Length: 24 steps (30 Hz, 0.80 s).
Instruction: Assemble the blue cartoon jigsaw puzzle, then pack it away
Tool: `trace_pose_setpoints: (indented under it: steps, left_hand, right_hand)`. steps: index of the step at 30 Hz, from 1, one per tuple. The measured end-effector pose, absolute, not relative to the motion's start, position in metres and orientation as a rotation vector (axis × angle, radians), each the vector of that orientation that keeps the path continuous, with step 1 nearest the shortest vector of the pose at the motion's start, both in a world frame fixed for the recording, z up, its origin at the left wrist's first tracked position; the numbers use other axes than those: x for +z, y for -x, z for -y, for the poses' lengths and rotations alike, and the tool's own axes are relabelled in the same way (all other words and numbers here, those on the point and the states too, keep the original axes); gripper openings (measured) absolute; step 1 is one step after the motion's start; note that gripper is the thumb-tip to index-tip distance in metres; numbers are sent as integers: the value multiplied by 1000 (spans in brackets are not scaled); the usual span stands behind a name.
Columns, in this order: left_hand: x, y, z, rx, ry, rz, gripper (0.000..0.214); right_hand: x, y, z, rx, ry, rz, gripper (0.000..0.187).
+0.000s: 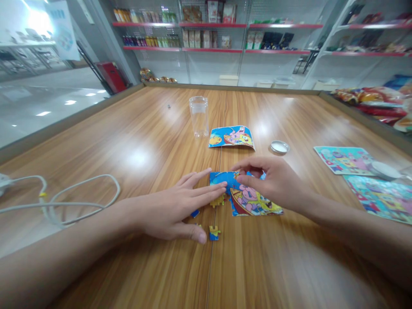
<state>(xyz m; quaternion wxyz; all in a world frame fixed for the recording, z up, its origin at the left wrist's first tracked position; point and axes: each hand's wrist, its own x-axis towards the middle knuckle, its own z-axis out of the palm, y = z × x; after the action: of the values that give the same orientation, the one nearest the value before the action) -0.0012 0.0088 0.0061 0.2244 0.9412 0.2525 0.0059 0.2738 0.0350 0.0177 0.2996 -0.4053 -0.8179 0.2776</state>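
Observation:
A partly joined jigsaw puzzle with cartoon figures in a boat lies on the wooden table in front of me. My left hand is spread palm down, its fingertips resting on the left part of the puzzle. From the right, my right hand pinches a small puzzle piece at the puzzle's upper edge and hides part of the picture there. A loose blue and yellow piece lies near my left thumb. Another blue piece peeks out from under the left hand.
Behind the puzzle lies a curled picture card beside a clear plastic cup. A round lid sits to their right. More picture cards lie at far right, a white cable at left. Stocked shelves stand beyond.

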Motion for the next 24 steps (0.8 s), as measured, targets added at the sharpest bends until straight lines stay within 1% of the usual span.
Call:
trace_pose_setpoints:
  steps: [2, 4, 6, 8, 10, 12, 14, 16, 20, 24]
  left_hand:
    - [6, 2, -9, 26, -2561, -713, 108]
    - [6, 2, -9, 49, -2526, -728, 109]
    - [6, 2, -10, 71, -2503, -738, 107]
    - [6, 3, -10, 60, -2489, -734, 103]
    - [7, 3, -11, 29, -2482, -723, 98]
    - [7, 3, -11, 17, -2478, -708, 94]
    - [7, 4, -12, 30, -2469, -702, 93]
    - [7, 4, -12, 41, -2463, -701, 92]
    - [6, 3, -13, 20, -2490, -708, 91]
    - [6, 3, -12, 24, -2506, -708, 87]
  right_hand:
    - [13, -274, -39, 739, 1143, 2139, 9]
    - [8, -271, -37, 825, 1205, 2139, 10]
    - [4, -266, -32, 956, 1258, 2129, 14]
    - [1, -261, -27, 989, 1297, 2124, 15]
    - [-1, -258, -24, 882, 1283, 2170, 14]
    - [-3, -257, -23, 732, 1229, 2238, 17]
    - [-4, -258, -23, 618, 1166, 2292, 20]
    - [-4, -261, -24, 537, 1109, 2309, 19]
    - [0, -268, -25, 493, 882, 2398, 7]
    - [3, -272, -24, 461, 767, 2586, 12]
